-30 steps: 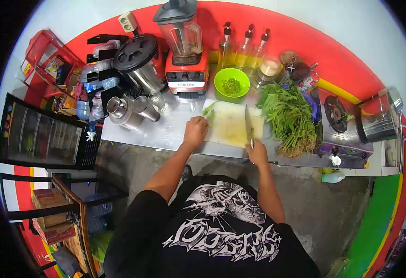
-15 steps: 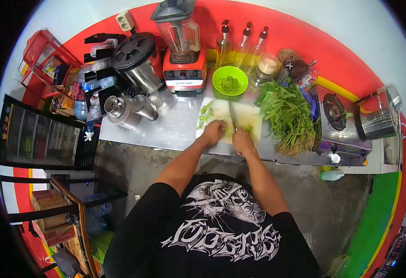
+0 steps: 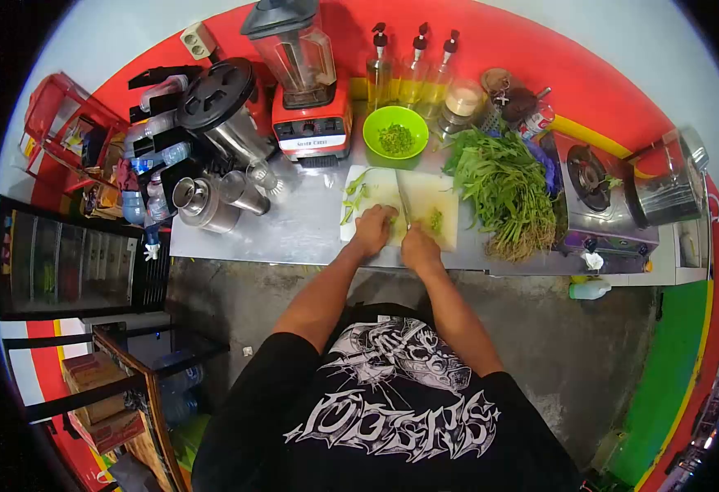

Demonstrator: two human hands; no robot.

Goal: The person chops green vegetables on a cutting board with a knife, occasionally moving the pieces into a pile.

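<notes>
1. Nearest, the person's black shirt (image 3: 392,410) with its pale print, and both forearms reaching forward to the cutting board (image 3: 433,193), our landmark, lying on the metal surface (image 3: 310,213).
2. Here's the right hand (image 3: 420,248) at the board's near edge, fingers closed round the handle of the knife (image 3: 404,199); the blade points away over the board, towards the bowl side.
3. And the left hand (image 3: 374,228) is down on the near left part of the board, beside the blade, fingers bent; whether they pinch any greens, I cannot tell.
4. On the board, a little heap of chopped greens (image 3: 436,220) sits right of the knife, while longer green stems (image 3: 354,197) lie along the left side.
5. Just right of the board, a big leafy bunch (image 3: 503,176), roots towards the person; well left of the board, a metal shaker (image 3: 203,205) and a metal cup (image 3: 244,193) beside it.
6. Just beyond the board comes the green bowl (image 3: 376,152), holding finely cut greens (image 3: 395,139).
7. Farther right of the board, past the bunch, the stove (image 3: 572,193) with a metal pot (image 3: 671,193) at its right.
8. Farthest out, beyond the board: the red blender (image 3: 312,123) to the left, three pump bottles (image 3: 379,74) behind the bowl.
</notes>
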